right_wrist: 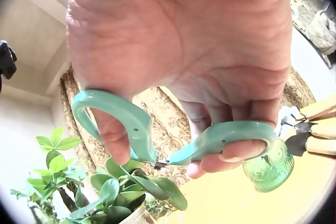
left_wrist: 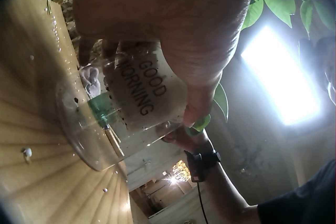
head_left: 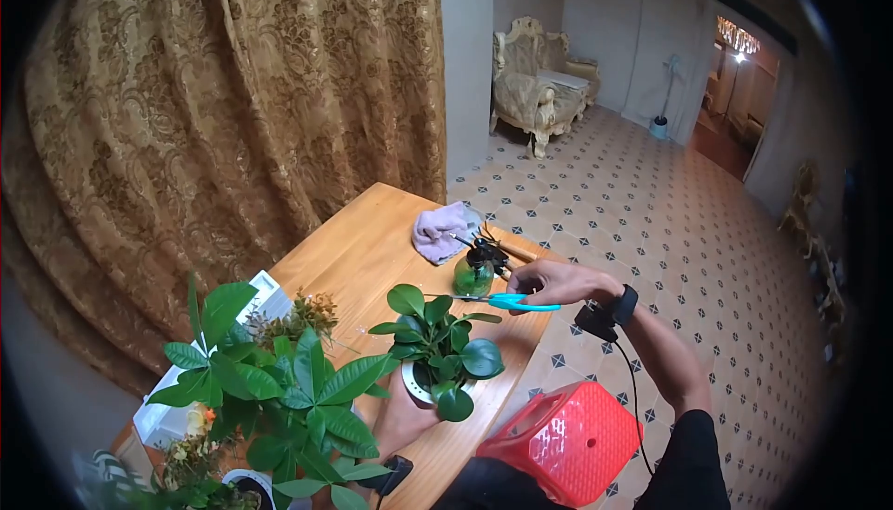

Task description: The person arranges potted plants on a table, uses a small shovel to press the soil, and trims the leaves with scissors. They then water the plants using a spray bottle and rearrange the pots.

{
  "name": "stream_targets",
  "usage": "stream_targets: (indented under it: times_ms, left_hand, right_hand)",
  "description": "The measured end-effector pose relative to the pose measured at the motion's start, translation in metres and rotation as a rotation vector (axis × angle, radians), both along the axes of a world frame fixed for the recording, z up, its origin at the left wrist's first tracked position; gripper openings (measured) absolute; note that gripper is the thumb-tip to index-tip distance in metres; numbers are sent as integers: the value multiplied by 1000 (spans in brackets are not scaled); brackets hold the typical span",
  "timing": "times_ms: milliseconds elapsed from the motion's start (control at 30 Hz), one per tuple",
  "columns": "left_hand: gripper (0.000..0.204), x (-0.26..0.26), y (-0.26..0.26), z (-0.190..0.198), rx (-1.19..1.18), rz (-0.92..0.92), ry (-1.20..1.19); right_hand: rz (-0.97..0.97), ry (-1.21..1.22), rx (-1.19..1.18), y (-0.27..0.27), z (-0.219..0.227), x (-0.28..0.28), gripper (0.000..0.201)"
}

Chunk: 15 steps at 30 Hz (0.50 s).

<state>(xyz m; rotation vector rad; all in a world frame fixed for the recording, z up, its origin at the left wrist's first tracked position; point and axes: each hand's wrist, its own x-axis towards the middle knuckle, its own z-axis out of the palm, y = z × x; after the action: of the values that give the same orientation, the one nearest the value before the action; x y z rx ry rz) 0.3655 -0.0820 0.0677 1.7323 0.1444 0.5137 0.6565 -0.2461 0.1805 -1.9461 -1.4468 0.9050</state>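
Observation:
My right hand (head_left: pixel 558 285) holds turquoise-handled scissors (head_left: pixel 510 301), their blades pointing left above a small potted plant (head_left: pixel 446 352). In the right wrist view, the thumb and fingers pass through the two scissor handles (right_wrist: pixel 118 113), which are spread apart beside the plant's leaves (right_wrist: pixel 157 187). My left hand (head_left: pixel 409 415) grips the plant's white pot (head_left: pixel 419 387) from the near side. The left wrist view shows that hand (left_wrist: pixel 173 29) around a clear container, with "GOOD MORNING" lettering on the pot (left_wrist: pixel 139 95) inside it.
Behind the plant are a green glass bottle (head_left: pixel 473 273), a lilac cloth (head_left: pixel 441 233) and wooden-handled tools (head_left: pixel 517 251). Larger leafy plants (head_left: pixel 316 389) and a white planter (head_left: pixel 167 408) fill the table's left. A red stool (head_left: pixel 586 440) stands right of the table.

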Motion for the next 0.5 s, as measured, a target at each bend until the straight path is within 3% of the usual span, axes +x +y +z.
stream_targets:
  times_ms: [500]
  left_hand:
    - [94,-4,-5,27,-82,-44,5]
  right_hand:
    - [21,89,31,2,-7,-2,37]
